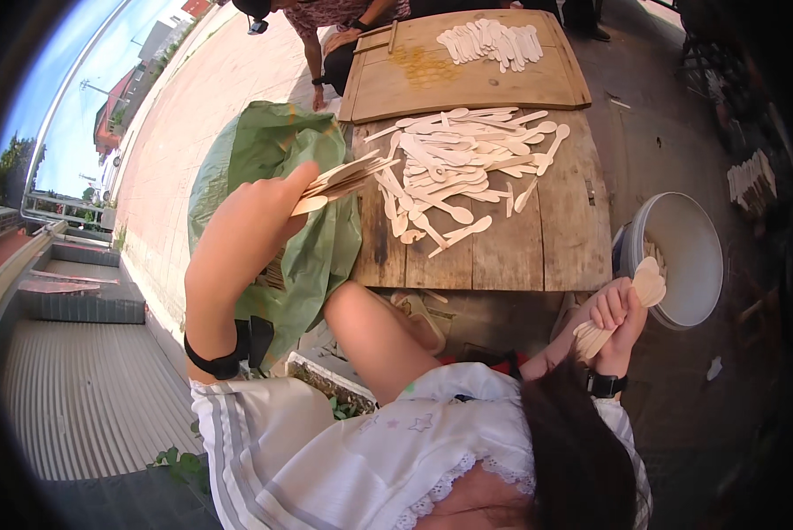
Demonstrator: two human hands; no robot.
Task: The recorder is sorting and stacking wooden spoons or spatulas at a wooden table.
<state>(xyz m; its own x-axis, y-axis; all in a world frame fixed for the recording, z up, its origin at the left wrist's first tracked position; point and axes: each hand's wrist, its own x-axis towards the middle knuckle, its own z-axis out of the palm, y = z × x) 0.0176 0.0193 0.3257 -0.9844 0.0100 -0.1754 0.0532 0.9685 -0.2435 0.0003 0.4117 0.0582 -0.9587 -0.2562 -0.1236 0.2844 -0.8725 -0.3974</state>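
Observation:
Over the green sack point(334, 252), my left hand point(277, 193) is closed round a bundle of flat wooden spoons point(343, 184), fanned toward the table. On the right, my right hand point(622, 318) grips a smaller stack of wooden spoons point(650, 281), their rounded bowls pointing up and handles showing below the fist. A loose heap of pale wooden spoons point(467, 159) spreads across the plank table point(507, 261) between my hands. Beside my right hand stands a white bucket point(692, 256) with some wooden pieces inside.
A raised wooden board point(405, 93) at the table's far end bears another pile of wooden sticks point(493, 44). A person point(312, 31) bends down behind it. More stacked wooden pieces point(751, 181) lie at the far right. My knee point(383, 340) is under the near table edge.

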